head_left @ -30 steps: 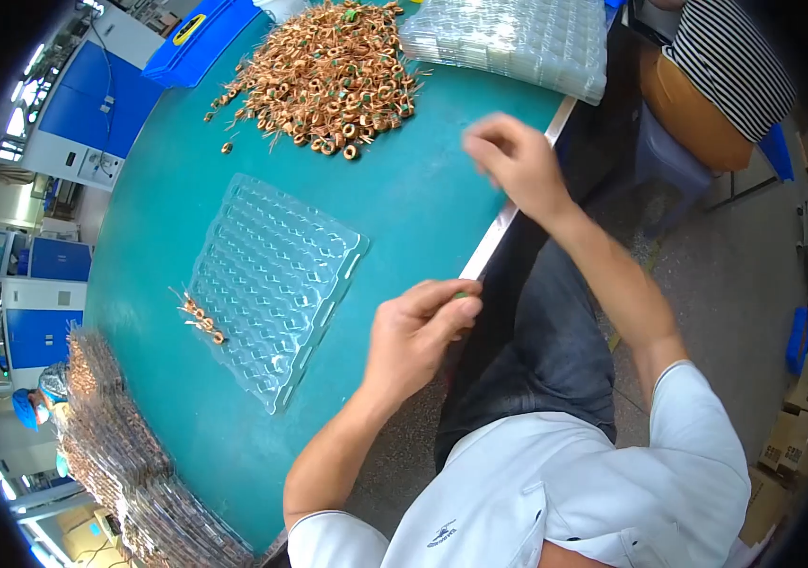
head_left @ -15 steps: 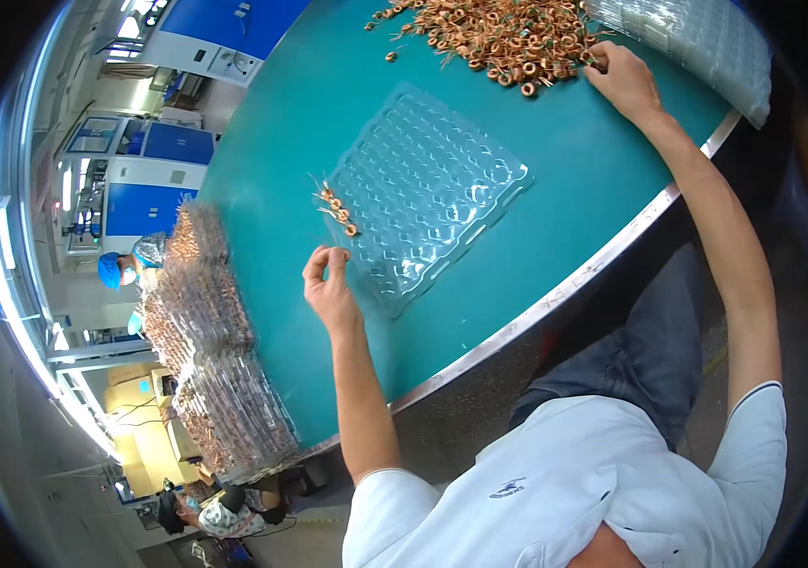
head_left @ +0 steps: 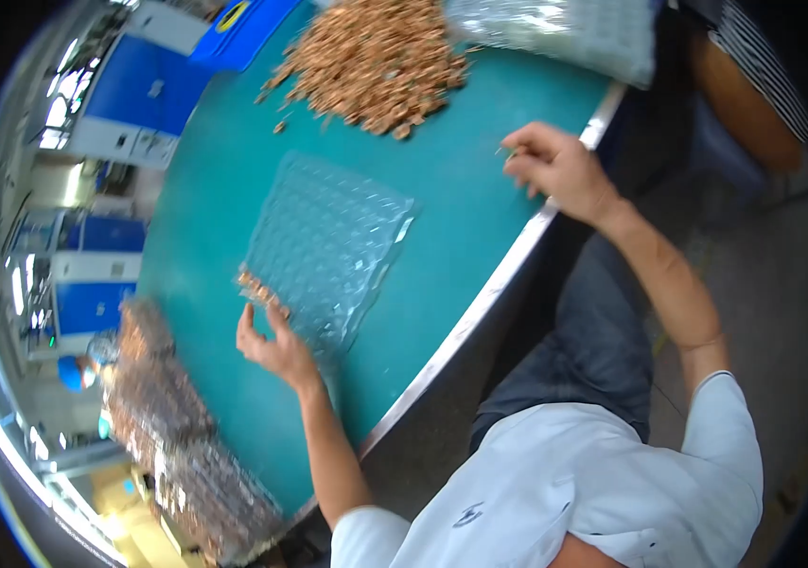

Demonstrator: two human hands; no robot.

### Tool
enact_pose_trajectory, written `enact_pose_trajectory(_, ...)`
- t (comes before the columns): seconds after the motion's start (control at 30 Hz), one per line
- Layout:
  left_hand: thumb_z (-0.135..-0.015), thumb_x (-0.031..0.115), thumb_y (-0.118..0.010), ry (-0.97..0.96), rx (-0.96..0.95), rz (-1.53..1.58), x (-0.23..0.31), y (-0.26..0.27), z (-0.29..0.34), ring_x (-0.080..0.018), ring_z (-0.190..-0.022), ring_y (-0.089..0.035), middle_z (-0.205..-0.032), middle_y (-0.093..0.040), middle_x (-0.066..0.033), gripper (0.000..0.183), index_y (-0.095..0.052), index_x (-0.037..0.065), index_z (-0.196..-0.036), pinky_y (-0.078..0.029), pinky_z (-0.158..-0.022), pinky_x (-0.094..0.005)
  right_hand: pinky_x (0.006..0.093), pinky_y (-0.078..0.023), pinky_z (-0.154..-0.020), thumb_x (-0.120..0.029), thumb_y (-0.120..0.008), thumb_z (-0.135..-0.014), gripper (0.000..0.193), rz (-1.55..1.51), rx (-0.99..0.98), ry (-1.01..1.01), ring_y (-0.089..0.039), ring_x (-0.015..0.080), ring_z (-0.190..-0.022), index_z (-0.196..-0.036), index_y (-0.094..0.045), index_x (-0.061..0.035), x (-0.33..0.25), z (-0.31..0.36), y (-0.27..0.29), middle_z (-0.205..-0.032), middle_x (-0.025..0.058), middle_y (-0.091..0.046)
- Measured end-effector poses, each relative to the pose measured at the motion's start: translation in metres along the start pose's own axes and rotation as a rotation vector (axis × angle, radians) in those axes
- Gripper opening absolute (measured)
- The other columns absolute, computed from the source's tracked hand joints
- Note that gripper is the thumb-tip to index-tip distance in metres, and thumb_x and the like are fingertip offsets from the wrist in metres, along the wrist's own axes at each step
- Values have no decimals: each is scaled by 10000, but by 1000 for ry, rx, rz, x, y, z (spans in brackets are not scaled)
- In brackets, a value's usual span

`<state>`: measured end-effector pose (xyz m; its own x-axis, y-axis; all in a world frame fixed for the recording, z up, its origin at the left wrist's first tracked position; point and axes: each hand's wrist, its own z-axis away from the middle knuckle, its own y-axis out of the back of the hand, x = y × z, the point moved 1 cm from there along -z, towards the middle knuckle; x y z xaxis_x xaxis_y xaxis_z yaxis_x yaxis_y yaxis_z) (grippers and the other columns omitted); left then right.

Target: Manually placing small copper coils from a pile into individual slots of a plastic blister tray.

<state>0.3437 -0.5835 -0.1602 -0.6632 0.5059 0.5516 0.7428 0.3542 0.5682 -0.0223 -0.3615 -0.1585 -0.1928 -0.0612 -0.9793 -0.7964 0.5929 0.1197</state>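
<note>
A clear plastic tray [head_left: 328,227] with rows of shallow pockets lies on the green table. Several small copper coils [head_left: 257,289] with thin wire ends sit in a line along its left edge. At the near end of that line is my left hand [head_left: 276,350], thumb and forefinger apart, its fingertips close to the last coils. My right hand [head_left: 560,175] is over the table's right edge, fingers pinched on a small coil mostly hidden by them; fine wire ends poke out. Motion blurs both hands somewhat.
A large heap of copper coils [head_left: 376,66] covers the far part of the table [head_left: 461,218]. Beside it is a stack of clear trays [head_left: 565,38]. Filled trays [head_left: 167,407] are stacked at the left. Another person's arm [head_left: 740,95] shows at the far right.
My right hand has left the coil heap and come nearer, toward the table edge. My left hand's pinch has opened beside the row of coils. The whole view has shifted.
</note>
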Motion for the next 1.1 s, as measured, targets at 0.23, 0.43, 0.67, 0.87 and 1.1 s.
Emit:
enact_pose_trajectory(0.23,-951,151,-643,379,-1129,958,197,-33,79,-95,-784,-628,-1041,-638,-61,342,-566,-8,-1245,-490,-645,-210,241,-528,-630,-15,-717,-852,259,-59,-193,-49,-647,102,-730,-1041,-541,8,-31,74,0,-850,74,-676)
enact_pose_trajectory(0.43,-974,174,-616,155,-1242,915,223,-64,114,-77,-650,-585,-774,-664,-28,208,-677,-24,-962,-464,-560,-216,271,-551,-660,-80,-783,-810,252,147,-190,103,-685,125,-766,-957,-602,14,-30,103,21,-830,85,-702)
enact_pose_trajectory(0.67,-969,184,-623,257,-1307,932,218,-62,117,-69,-604,-558,-688,-618,-13,211,-674,-7,-898,-465,-539,-219,325,-538,-610,-105,-803,-750,247,473,12,378,-696,274,-731,-878,-615,-9,-25,112,18,-788,127,-681)
enact_pose_trajectory(0.87,-963,192,-636,178,-1109,1010,210,-68,120,-71,-674,-561,-774,-620,-14,200,-655,-6,-945,-460,-581,-219,349,-519,-617,-113,-759,-796,206,466,58,377,-673,268,-719,-853,-576,-38,-31,112,11,-765,116,-653)
enact_pose_trajectory(1.1,-908,154,-688,-180,-1023,915,218,-74,114,-208,-937,-592,-1054,-623,-114,173,-697,17,-1013,-502,-744,-297,334,-516,-612,-88,-750,-799,178,488,-41,379,-670,267,-716,-848,-594,-19,-32,117,12,-782,119,-653)
